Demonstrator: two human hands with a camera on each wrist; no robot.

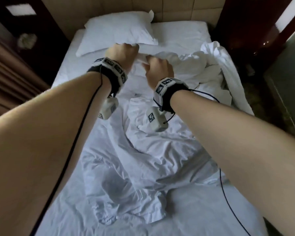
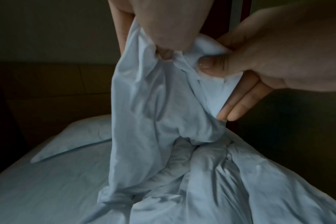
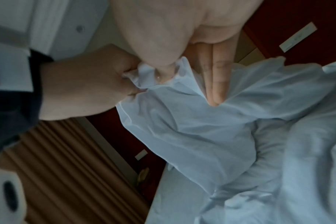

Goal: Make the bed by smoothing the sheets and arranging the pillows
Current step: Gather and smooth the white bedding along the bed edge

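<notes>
My fingers [image 2: 238, 109] were pinched on the top sheet [image 1: 126, 159]: my left hand [image 1: 122, 54] clenched one bunched edge, my right hand [image 1: 157, 68] held the same edge just beside it, thumb pressing cloth against the fingers. To do this well, I judged I should slide my hands apart along the hem, find the corners, then lift and spread. The sheet lay crumpled down the mattress and heaped toward the right side. One pillow [image 1: 117, 31] sat at the headboard [image 1: 177, 9], which I had to avoid burying.
</notes>
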